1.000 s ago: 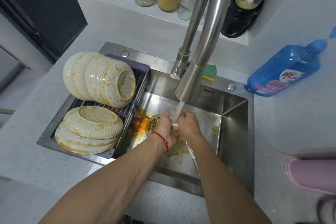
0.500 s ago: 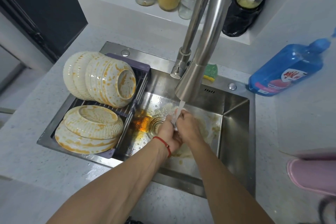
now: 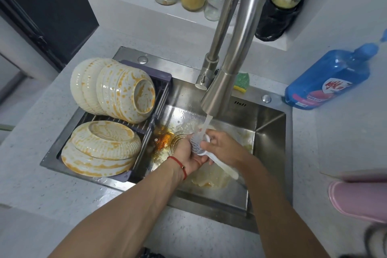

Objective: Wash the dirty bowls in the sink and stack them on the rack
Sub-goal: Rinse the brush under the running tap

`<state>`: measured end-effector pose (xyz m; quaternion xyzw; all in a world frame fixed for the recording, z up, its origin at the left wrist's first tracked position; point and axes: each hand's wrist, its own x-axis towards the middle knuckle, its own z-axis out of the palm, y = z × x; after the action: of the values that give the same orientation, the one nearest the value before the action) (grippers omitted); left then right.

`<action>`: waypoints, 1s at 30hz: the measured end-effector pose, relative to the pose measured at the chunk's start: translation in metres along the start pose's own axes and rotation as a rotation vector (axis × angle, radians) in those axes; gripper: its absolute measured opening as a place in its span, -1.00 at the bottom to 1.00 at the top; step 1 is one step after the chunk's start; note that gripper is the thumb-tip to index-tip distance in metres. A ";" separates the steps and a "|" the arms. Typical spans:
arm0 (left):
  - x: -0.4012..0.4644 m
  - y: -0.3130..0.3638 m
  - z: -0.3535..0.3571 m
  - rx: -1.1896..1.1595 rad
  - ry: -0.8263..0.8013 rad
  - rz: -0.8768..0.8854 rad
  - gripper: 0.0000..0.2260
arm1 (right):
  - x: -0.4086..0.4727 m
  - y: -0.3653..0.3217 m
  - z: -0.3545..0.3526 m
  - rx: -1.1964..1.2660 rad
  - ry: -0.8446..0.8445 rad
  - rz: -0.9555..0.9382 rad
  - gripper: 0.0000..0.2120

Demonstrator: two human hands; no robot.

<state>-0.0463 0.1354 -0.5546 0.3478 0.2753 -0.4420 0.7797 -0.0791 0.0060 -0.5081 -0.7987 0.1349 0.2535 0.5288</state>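
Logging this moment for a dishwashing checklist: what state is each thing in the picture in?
faucet: running
dish brush: under the stream
right hand: grip shut on the brush handle
left hand: cupped against the bristles
side-lying bowls: dirty, nested on the rack
upside-down bowls: dirty, stacked
sink: wet, sauce-stained
soap bottle: capped

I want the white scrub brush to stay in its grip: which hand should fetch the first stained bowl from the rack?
Probably the left hand. It is nearer the purple rack of orange-stained ribbed bowls, and only cups the bristles. The right hand grips the white brush under the stream.
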 end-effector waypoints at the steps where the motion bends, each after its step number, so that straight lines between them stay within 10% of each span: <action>1: 0.000 0.001 0.000 -0.004 -0.012 -0.017 -0.57 | 0.000 0.001 -0.003 -0.050 -0.012 -0.015 -0.66; 13: -0.002 0.012 0.024 -0.025 0.081 0.071 -0.67 | 0.009 -0.008 0.003 -0.318 0.331 -0.110 -0.77; 20: -0.006 0.019 0.028 0.061 0.144 -0.050 -0.77 | -0.007 0.000 -0.006 -0.398 0.048 -0.038 -0.68; 30: -0.002 0.002 0.007 0.082 0.206 -0.045 -0.66 | -0.006 -0.022 0.005 -0.635 0.182 0.055 -0.83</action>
<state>-0.0445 0.1314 -0.5485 0.4169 0.3434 -0.4322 0.7221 -0.0750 0.0188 -0.4896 -0.9391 0.1174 0.2245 0.2323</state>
